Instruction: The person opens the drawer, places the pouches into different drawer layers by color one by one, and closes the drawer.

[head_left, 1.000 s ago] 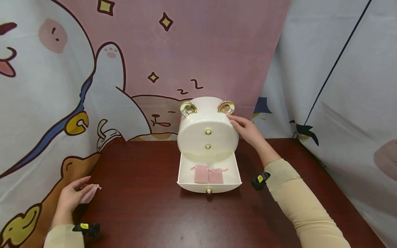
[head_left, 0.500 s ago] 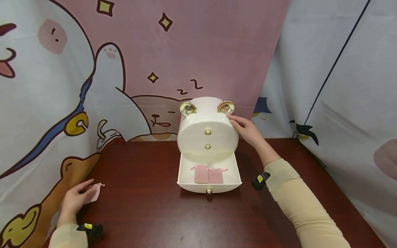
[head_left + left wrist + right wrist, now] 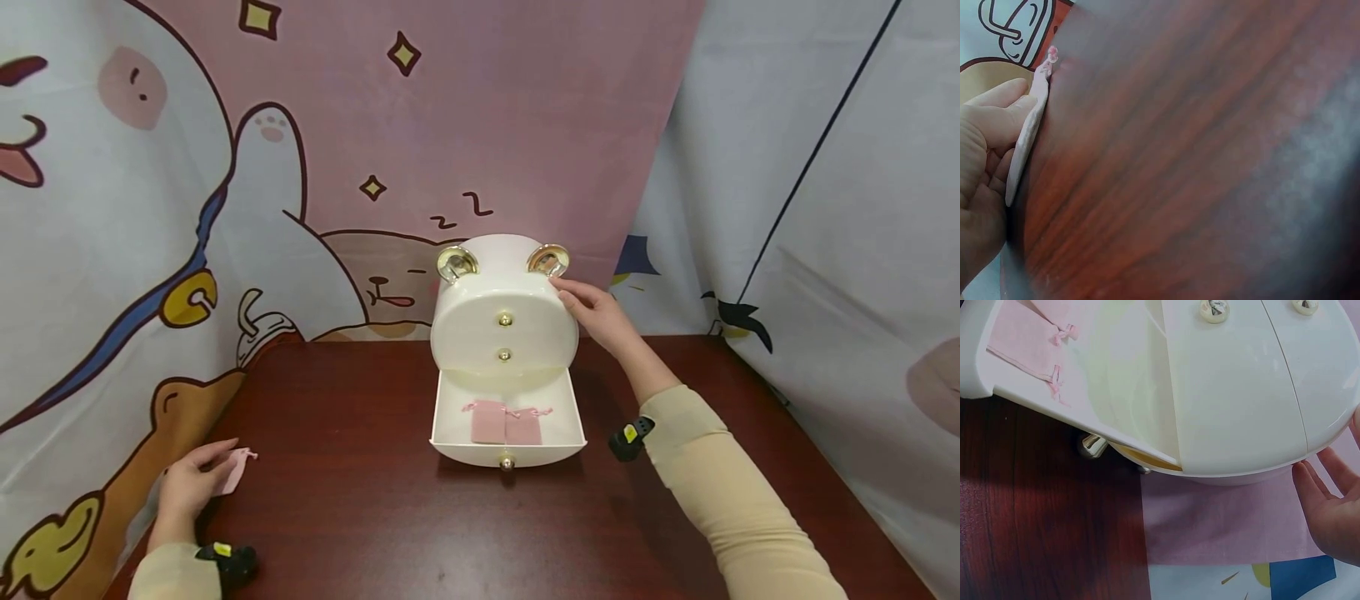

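Note:
In the head view my left hand (image 3: 186, 490) is low at the left edge of the table, pinching a small pink drawstring pouch (image 3: 237, 472) between thumb and fingers. The left wrist view shows the pouch (image 3: 1030, 131) edge-on, its tie end pointing away. A white bear-shaped drawer box (image 3: 468, 333) with gold ears stands mid-table. Its bottom drawer (image 3: 448, 429) is pulled out, and two pink pouches (image 3: 488, 422) lie side by side inside. My right hand (image 3: 600, 318) touches the box's upper right side below the ear, fingers fairly straight, thumb (image 3: 1307, 484) at the front edge.
The dark red wooden table (image 3: 352, 500) carries the box near its back. A cartoon-printed cloth (image 3: 525, 125) hangs behind and at both sides. Gold knobs (image 3: 507, 463) stick out from the drawer fronts, and the box stands on gold feet (image 3: 1092, 445).
My left hand, with the pouch, has moved a little to the right over the table edge. The right hand, the box and the pouches in the drawer have stayed put.

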A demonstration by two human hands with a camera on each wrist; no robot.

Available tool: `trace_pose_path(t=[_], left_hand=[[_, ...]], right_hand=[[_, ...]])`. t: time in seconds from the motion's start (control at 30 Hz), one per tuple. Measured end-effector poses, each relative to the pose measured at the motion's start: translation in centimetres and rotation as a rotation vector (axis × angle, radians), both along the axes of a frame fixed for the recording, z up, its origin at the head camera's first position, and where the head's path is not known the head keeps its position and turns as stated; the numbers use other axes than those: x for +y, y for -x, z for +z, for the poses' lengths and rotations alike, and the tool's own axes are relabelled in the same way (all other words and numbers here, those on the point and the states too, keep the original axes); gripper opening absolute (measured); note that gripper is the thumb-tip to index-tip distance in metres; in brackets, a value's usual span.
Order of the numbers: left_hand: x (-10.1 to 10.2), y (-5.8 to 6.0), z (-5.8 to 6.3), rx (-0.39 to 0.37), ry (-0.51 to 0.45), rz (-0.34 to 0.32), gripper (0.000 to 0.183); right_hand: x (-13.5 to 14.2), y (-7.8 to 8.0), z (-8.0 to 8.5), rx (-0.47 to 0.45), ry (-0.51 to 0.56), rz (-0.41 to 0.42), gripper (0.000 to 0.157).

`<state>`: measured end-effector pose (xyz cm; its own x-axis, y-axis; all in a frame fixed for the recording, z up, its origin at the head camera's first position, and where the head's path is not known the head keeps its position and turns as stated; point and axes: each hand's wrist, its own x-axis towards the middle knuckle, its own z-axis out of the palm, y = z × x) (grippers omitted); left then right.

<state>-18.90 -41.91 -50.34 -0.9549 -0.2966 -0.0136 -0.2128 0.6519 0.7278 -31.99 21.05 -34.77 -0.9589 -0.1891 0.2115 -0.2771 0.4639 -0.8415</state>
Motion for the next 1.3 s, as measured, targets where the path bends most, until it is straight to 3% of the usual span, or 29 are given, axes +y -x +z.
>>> trace_pose_path(t=[0.2, 0.5, 0.7, 0.97, 1.3], left_hand=[[0.1, 0.1, -0.2, 0.014, 0.016, -0.020, 0.044], [0.1, 0.5, 0.0, -0.051, -0.023, -0.020, 0.047], [0.3, 0.7, 0.1, -0.074, 0.016, -0.012, 0.048], [1.0, 0.7, 0.1, -0.006, 0.059, 0.038, 0.042], [2.4, 0.9, 0.5, 0.067, 0.050, 0.006, 0.036]], right_hand=[[0.1, 0.0, 0.0, -0.004, 0.005, -0.004, 0.051], [0.1, 0.1, -0.1, -0.003, 0.013, -0.003, 0.051], [0.1, 0.1, -0.2, -0.010, 0.010, -0.010, 0.051], [0.2, 0.1, -0.1, 0.003, 0.002, -0.014, 0.050], [0.0, 0.1, -0.1, -0.007, 0.001, -0.015, 0.050]])
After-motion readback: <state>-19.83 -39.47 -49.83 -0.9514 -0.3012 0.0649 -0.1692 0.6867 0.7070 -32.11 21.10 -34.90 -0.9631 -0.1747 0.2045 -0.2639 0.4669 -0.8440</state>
